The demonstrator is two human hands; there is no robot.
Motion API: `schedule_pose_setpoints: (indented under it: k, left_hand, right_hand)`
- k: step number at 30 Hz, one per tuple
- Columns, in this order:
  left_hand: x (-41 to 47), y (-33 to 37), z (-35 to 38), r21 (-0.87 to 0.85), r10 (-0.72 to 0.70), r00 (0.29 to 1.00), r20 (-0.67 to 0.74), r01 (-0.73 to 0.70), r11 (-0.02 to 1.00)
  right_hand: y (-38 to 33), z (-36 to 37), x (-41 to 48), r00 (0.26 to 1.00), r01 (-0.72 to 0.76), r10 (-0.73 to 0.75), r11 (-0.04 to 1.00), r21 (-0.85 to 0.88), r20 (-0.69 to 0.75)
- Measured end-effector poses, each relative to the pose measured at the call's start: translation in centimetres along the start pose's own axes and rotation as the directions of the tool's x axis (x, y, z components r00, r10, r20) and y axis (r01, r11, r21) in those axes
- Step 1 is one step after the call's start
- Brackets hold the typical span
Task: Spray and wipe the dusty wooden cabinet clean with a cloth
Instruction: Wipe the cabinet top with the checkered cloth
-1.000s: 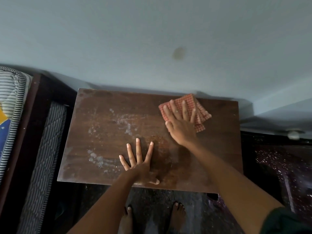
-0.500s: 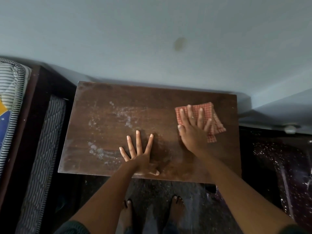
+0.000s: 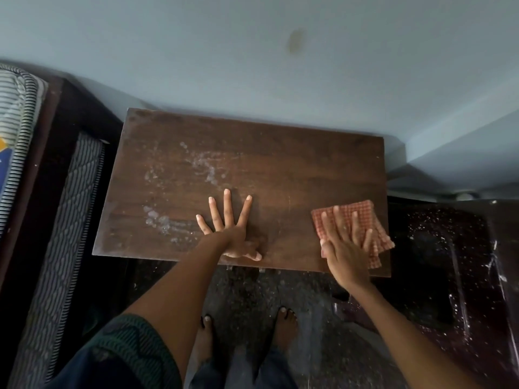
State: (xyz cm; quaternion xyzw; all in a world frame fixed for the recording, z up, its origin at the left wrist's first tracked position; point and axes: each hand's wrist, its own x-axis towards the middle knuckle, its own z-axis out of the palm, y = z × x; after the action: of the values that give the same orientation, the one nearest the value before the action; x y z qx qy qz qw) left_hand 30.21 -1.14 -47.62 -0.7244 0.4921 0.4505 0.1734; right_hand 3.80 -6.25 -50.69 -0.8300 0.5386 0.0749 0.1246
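Now cloth (image 3: 362, 213) has slid toward cabinet (image 3: 280, 164) front — left hand (image 3: 230, 234), right hand (image 3: 344, 248) flat, straight-fingered.

Striped mattress (image 3: 19, 113) sits left, a stained pale wall (image 3: 196, 51) stands behind, speckled dark floor (image 3: 247, 299) lies below.

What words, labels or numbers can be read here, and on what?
None can be read. The brown wooden cabinet top bears only pale dust smears; the red checked cloth only its pattern. The blue and yellow patch on the striped mattress, cut off at the left edge, shows no letters.
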Motion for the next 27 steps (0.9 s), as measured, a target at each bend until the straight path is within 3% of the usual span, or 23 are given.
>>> schedule_pose_setpoints:
  k: [2, 4, 7, 9, 12, 16, 19, 21, 23, 27]
  left_hand:
    - [-0.1, 0.3, -0.1, -0.002, -0.011, 1.0, -0.003, 0.011, 1.0]
    - [-0.5, 0.6, -0.3, 0.01, -0.02, 0.998, -0.052, 0.02, 1.0]
    - [-1.3, -0.6, 0.1, 0.032, 0.062, 0.953, -0.296, -0.054, 0.998]
    - [-2.2, -3.0, 0.8, 0.032, 0.119, 0.85, -0.514, -0.119, 0.992]
    - [-3.5, -7.6, 1.6, 0.041, 0.09, 0.754, -0.65, -0.084, 0.996]
    - [-4.4, -12.4, 1.5, 0.039, 0.038, 0.727, -0.686, -0.015, 0.999]
    - [-5.1, -15.3, 1.3, -0.148, -0.145, 0.695, -0.705, 0.056, 0.987]
    - [-5.8, -16.7, 1.3, -0.331, -0.324, 0.654, -0.683, 0.118, 0.936]
    - [-6.2, -17.9, 1.4, -0.468, -0.467, 0.625, -0.625, 0.178, 0.865]
    - [-6.9, -19.8, 2.2, -0.552, -0.558, 0.664, -0.497, 0.254, 0.794]
  right_hand:
    - [-2.1, -1.0, 2.3, 0.984, -0.165, 0.162, 0.985, 0.04, 0.069]
    - [-5.6, -1.5, 4.2, 0.979, -0.187, 0.181, 0.98, 0.061, 0.095]
    - [-10.3, -0.8, 4.0, 0.994, 0.01, -0.012, 1.0, 0.018, 0.112]
    - [-12.1, 0.4, 1.7, 0.989, 0.139, -0.139, 0.99, -0.002, 0.06]
    - [-11.5, 1.7, -2.2, 0.945, 0.327, -0.327, 0.944, -0.036, 0.001]
    - [-5.7, 2.5, -4.7, 0.89, 0.449, -0.455, 0.885, -0.123, -0.019]
    - [-4.1, 1.6, -3.9, 0.956, 0.289, -0.292, 0.955, -0.062, -0.036]
    - [-6.1, 0.8, -2.4, 0.988, 0.144, -0.143, 0.989, 0.02, -0.05]
    - [-9.7, 0.5, -0.6, 0.994, 0.099, -0.094, 0.991, 0.088, -0.058]
    - [-17.2, 1.5, 0.1, 0.953, 0.301, -0.298, 0.952, 0.062, -0.051]
